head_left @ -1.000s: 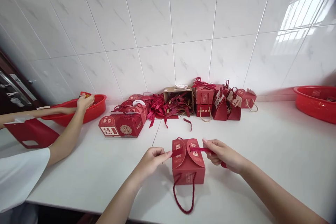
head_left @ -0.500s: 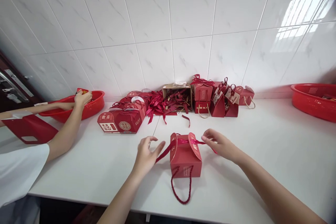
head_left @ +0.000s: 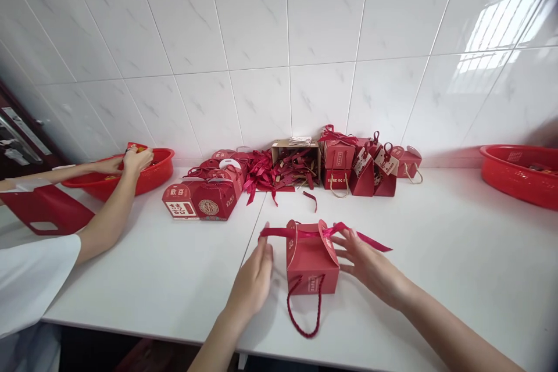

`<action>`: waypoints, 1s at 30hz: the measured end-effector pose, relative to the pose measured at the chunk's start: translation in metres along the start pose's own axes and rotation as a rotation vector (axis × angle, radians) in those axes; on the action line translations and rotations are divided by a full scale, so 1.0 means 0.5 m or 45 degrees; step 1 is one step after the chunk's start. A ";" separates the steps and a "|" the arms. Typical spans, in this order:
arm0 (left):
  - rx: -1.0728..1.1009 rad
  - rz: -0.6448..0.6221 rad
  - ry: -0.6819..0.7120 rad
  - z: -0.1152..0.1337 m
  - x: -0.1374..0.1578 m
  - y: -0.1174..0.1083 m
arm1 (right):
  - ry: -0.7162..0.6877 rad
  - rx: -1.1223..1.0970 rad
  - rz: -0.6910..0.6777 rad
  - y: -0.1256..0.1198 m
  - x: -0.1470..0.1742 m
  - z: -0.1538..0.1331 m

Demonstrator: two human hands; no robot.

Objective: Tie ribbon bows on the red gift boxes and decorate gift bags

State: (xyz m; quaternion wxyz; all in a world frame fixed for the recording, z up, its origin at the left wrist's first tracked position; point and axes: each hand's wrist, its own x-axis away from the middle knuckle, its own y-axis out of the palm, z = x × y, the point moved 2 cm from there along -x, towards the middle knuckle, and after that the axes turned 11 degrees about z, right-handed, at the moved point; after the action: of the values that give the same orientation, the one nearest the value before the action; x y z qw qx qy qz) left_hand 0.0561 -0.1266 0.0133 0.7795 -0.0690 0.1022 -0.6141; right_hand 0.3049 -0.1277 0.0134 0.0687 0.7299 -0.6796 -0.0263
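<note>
A red gift box (head_left: 313, 267) with curved top flaps and a dark red rope handle (head_left: 308, 334) hanging in front stands on the table between my hands. A crimson ribbon (head_left: 276, 232) runs across its top, gathered in a knot near the right flap. My left hand (head_left: 251, 279) is left of the box, its fingertips closed at the ribbon's left end. Close against the box's right side, my right hand (head_left: 372, 270) has its fingers spread, with the ribbon's loose right tail (head_left: 375, 242) lying over them.
Several red boxes (head_left: 204, 200) stand at the back left, beside piled ribbons (head_left: 260, 171) and a carton (head_left: 296, 143) of ribbon pieces. More boxes (head_left: 340, 157) line the wall. Red basins (head_left: 518, 186) flank the table; a co-worker's hands (head_left: 137, 160) are at the left one.
My left hand has risen slightly, lifting the ribbon's left end level. My right hand has come down and in beside the box, fingers spreading, and the right tail now extends outward.
</note>
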 end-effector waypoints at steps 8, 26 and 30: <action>0.901 0.142 -0.234 0.029 -0.038 -0.018 | 0.031 -0.708 0.434 -0.037 -0.033 -0.041; 0.674 0.369 0.462 0.218 -0.060 -0.044 | -0.664 -0.108 0.521 -0.008 -0.024 -0.171; 0.595 0.257 0.559 0.258 -0.065 -0.025 | -0.774 -0.062 0.458 0.016 -0.033 -0.205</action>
State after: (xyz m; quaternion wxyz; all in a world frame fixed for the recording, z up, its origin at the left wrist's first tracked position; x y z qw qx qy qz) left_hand 0.0685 -0.1001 0.1437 0.7906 0.2559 0.1304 -0.5407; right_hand 0.3095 -0.1053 0.1150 -0.1159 0.5554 -0.7859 -0.2460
